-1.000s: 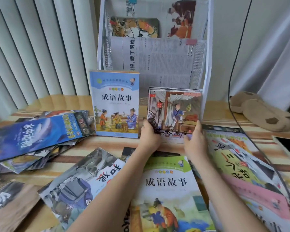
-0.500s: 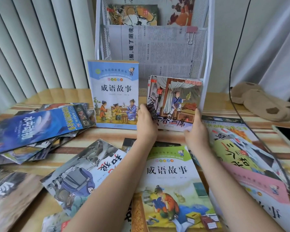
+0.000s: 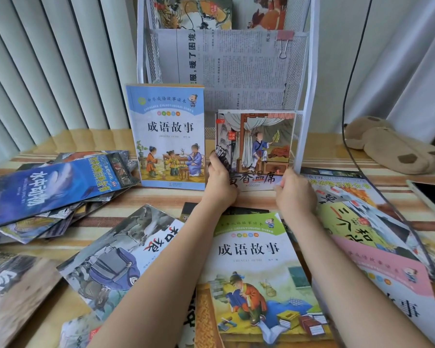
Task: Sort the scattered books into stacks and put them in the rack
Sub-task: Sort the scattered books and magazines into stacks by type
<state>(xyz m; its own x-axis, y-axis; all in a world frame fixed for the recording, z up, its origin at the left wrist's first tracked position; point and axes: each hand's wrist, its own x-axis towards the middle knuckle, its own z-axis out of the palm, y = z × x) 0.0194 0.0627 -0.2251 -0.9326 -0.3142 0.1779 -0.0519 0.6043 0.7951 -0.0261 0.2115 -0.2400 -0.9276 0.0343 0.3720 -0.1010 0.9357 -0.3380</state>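
A thin stack of picture books [image 3: 258, 144] stands upright in the bottom shelf of the white mesh rack [image 3: 308, 96], on its right side. My left hand [image 3: 220, 183] grips the stack's lower left edge and my right hand [image 3: 295, 194] grips its lower right corner. A blue-covered story book [image 3: 167, 136] stands upright to the left of the stack, at the rack's front. Higher rack shelves hold a clipped newspaper [image 3: 236, 69] and more picture books [image 3: 194, 13].
Loose books cover the striped table: a blue fan of books [image 3: 48, 187] at left, a wolf-cover book [image 3: 121, 254], a green story book [image 3: 251, 272] under my arms, and green and pink books [image 3: 362, 222] at right. A plush toy [image 3: 392, 144] and a phone [image 3: 432, 197] lie far right.
The stack in my hands has been pushed a little further upright against the rack's right side. Both hands keep their hold on its lower edge.
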